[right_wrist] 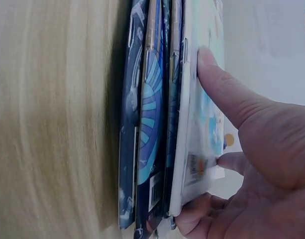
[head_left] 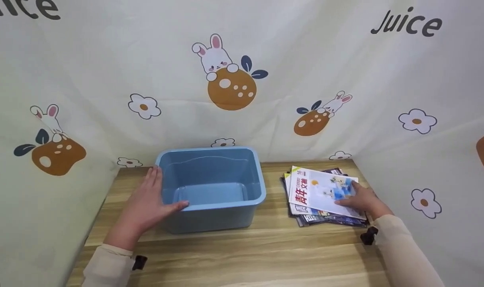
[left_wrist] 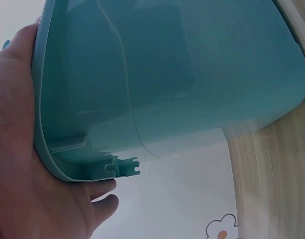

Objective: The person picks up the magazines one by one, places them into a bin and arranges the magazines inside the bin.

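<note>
A blue plastic storage bin (head_left: 214, 218) stands upright on the table, with nothing seen inside. My left hand (head_left: 146, 203) holds its left front corner, the thumb over the front rim and the fingers along the left side; the left wrist view shows the palm against the rim (left_wrist: 39, 99). To the right lies an uneven stack of magazines (right_wrist: 154, 114). My right hand (head_left: 363, 199) grips the top magazine (head_left: 317, 191), a white one with red Chinese lettering, at its right edge. The thumb presses on the cover, and the fingertips sit at the edge.
A wooden table (head_left: 242, 259) carries both bin and stack, with bare wood between and in front of them. Behind and on both sides hangs a pale cloth (head_left: 273, 52) printed with rabbits, oranges and flowers.
</note>
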`<act>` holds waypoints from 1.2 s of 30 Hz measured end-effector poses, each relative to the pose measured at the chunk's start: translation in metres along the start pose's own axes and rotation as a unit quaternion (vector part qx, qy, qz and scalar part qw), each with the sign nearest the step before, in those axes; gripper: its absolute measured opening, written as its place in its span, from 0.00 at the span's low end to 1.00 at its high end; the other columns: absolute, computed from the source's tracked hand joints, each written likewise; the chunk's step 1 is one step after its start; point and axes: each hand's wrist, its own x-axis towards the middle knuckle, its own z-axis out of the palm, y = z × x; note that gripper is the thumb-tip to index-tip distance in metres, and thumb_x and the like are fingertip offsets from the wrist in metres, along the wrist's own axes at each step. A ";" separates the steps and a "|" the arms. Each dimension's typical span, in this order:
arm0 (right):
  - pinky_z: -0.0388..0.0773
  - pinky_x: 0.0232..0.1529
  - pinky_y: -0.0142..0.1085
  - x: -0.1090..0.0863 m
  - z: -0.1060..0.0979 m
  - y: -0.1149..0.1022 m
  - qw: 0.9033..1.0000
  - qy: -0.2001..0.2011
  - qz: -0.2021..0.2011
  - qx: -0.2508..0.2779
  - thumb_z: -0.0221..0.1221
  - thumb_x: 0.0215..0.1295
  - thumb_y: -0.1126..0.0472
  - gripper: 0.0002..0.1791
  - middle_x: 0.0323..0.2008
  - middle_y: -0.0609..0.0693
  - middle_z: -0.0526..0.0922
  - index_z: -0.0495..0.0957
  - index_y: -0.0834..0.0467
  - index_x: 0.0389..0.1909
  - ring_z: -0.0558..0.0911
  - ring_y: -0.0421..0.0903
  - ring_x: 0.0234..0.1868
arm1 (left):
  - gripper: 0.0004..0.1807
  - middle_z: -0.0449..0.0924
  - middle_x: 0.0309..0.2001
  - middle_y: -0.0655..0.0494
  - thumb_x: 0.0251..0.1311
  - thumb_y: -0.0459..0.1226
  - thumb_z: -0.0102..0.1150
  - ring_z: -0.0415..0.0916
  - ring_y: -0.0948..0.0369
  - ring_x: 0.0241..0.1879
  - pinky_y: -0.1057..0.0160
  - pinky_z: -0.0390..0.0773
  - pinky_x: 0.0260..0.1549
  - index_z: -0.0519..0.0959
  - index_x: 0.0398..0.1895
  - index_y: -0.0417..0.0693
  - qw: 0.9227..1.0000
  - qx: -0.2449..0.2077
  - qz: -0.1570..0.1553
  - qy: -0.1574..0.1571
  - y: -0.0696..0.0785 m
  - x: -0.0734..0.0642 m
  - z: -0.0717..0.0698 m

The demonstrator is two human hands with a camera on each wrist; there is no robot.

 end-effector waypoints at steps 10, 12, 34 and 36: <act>0.44 0.81 0.74 0.011 -0.001 0.020 0.996 0.055 -0.062 0.019 0.81 0.60 0.39 0.73 0.83 0.82 0.42 0.42 0.62 0.90 0.45 0.83 0.82 | 0.80 0.39 0.88 0.26 0.59 0.81 0.60 0.39 0.30 0.86 0.25 0.50 0.79 0.40 0.87 0.25 1.000 -0.011 0.002 0.000 -0.003 0.000 0.000; 0.43 0.81 0.74 0.012 0.000 0.021 0.994 0.069 -0.079 0.024 0.81 0.60 0.42 0.73 0.84 0.80 0.43 0.42 0.62 0.90 0.45 0.83 0.83 | 0.80 0.38 0.88 0.26 0.59 0.81 0.61 0.38 0.30 0.86 0.25 0.50 0.79 0.40 0.87 0.25 1.000 -0.012 0.001 0.000 -0.003 -0.001 -0.001; 0.89 0.45 0.36 -0.021 -0.013 0.008 0.956 0.020 -0.115 0.268 0.68 0.80 0.56 0.51 0.77 0.76 0.63 0.47 0.50 0.92 0.89 0.47 0.45 | 0.82 0.35 0.88 0.28 0.56 0.82 0.61 0.36 0.31 0.87 0.26 0.52 0.79 0.38 0.88 0.29 1.000 -0.030 -0.004 -0.007 -0.003 0.001 0.002; 0.90 0.45 0.35 -0.023 -0.013 0.005 0.947 0.021 -0.123 0.296 0.68 0.79 0.58 0.51 0.75 0.74 0.65 0.48 0.50 0.92 0.89 0.45 0.42 | 0.82 0.36 0.88 0.28 0.57 0.82 0.61 0.37 0.31 0.87 0.27 0.52 0.79 0.38 0.88 0.28 1.000 -0.030 -0.002 -0.006 -0.003 0.001 0.003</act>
